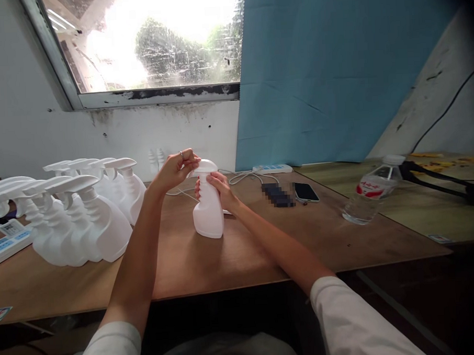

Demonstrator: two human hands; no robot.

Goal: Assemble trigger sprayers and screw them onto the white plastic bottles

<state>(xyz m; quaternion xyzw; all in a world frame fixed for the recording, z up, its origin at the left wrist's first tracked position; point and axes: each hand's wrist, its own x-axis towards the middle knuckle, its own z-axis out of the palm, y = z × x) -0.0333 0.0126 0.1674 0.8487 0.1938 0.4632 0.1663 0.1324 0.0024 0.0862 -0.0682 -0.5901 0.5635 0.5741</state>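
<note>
A white spray bottle (208,213) stands upright on the brown table (256,255), in front of me. My right hand (221,189) is wrapped round its neck, just under the spray head. The fingertips of my left hand (180,167) are pinched together at the nozzle end of the white spray head (205,167); a ring shows on one finger. Whatever lies between those fingertips, beyond the nozzle itself, is too small to make out. Several more white spray bottles (105,225) stand in rows at the left.
A power strip (12,247) lies at the far left, another (274,169) by the wall. A dark blurred object (277,195) and a phone (306,192) rest right of my hands. Farther right stands a clear water bottle (373,192). White cables (243,177) run behind the bottle.
</note>
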